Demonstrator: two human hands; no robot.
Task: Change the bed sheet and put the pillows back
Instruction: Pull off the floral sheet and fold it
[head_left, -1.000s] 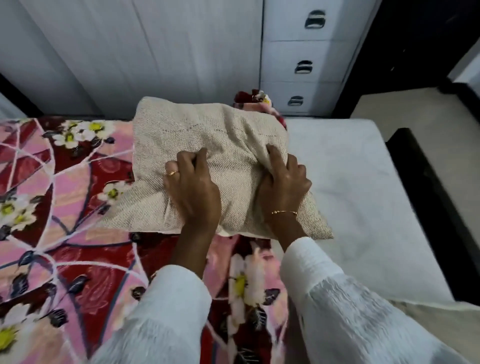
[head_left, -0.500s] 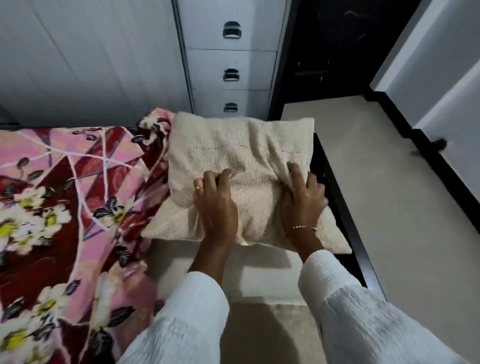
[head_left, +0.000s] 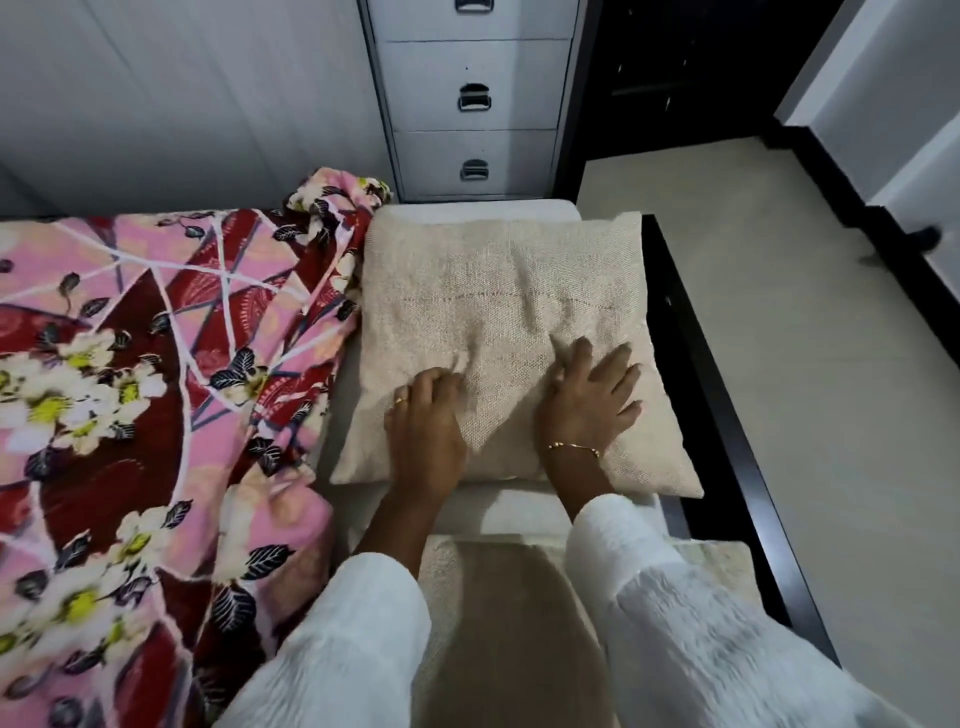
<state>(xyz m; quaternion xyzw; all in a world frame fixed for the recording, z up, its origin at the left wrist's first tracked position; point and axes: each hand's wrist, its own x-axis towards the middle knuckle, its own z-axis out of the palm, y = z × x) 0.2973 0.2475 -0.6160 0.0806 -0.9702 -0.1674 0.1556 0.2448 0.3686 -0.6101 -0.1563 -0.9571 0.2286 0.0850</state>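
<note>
- Head cam: the beige pillow (head_left: 498, 332) now lies flat on the bare white mattress (head_left: 337, 415), at the right end of the bed, near the gray drawer cabinet (head_left: 475, 98)
- A sec ago the pillow was on the flower sheet; half a sec ago it was partway over, w/ both hands holding it. So it got carried right and put down
- Its right side hangs a bit over the black bed frame (head_left: 691, 395)
- Left hand (head_left: 426, 426) has fingers curled, bunching the cloth of the pillow, so it grips it
- Right hand (head_left: 592, 395) has changed: fingers now spread and straight, flat on the pillow, pressing not holding
- I think this means the pillow is being let go or patted down here
- The pink and red flower sheet (head_left: 130, 389) is bunched up on the left, just beside the pillow & touching its left edge. It does not cover the right part of the mattress, so the sheet job looks not done yet
- A 2nd beige cushion (head_left: 717, 566) shows low down, partly hid by the white sleeves (head_left: 691, 649)
- Words or brands: none I can read. The drawers show metal handles only, no labels
</note>
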